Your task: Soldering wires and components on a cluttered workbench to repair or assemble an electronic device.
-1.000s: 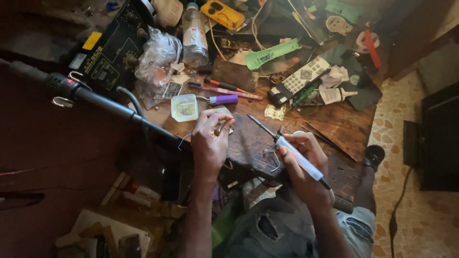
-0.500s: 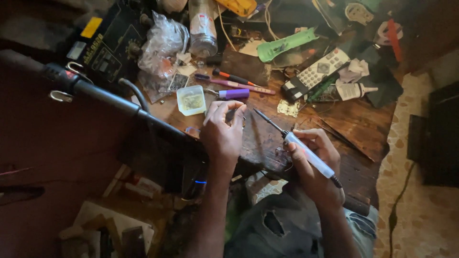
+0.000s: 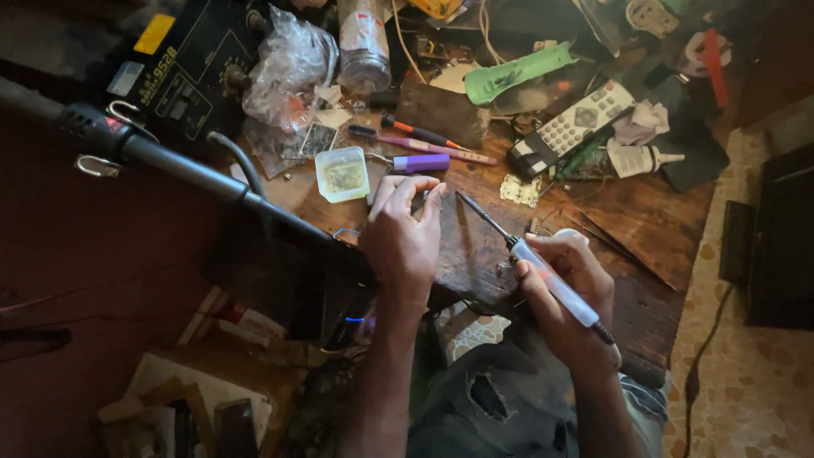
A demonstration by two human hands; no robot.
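my left hand (image 3: 403, 233) is raised with fingertips pinched together, wrist bent forward; my right hand (image 3: 566, 293) is curled in a pen-like grip, forearm angled inward.

Yellow label (image 3: 158, 34) sitting on black station (image 3: 195, 76) at bench's far left corner; crumpled clear bag (image 3: 288, 64) lying beside it.
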